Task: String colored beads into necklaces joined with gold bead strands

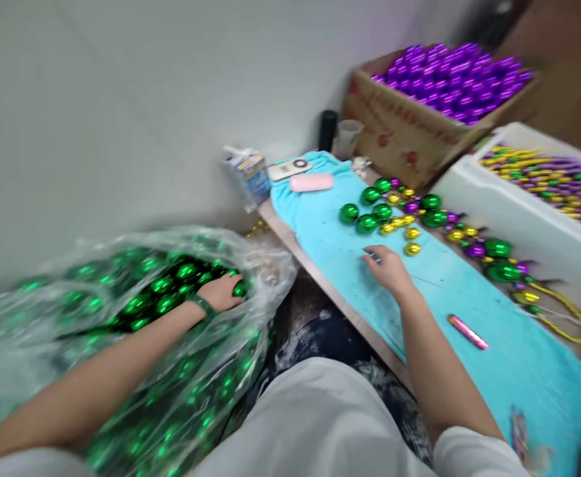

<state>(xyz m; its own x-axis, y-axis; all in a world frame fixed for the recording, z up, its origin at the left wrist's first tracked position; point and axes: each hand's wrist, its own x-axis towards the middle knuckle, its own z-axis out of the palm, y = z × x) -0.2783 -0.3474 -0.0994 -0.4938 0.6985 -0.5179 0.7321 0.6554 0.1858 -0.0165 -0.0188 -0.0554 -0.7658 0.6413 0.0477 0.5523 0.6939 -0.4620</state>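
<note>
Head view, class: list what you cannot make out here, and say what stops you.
- Left hand: fingertips buried among green balls in the plastic bag; grip unclear.
- Right hand: motion blur hides whether anything is pinched.
- Small box by the wall: print blurred.
- Strung beads in the white box: cut off by the right edge.

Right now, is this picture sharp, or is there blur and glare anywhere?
Head view: soft all over, smeared most at the purple beads and the bottom right corner; glare specks on the green balls in the plastic bag, where the left hand reaches.
</note>
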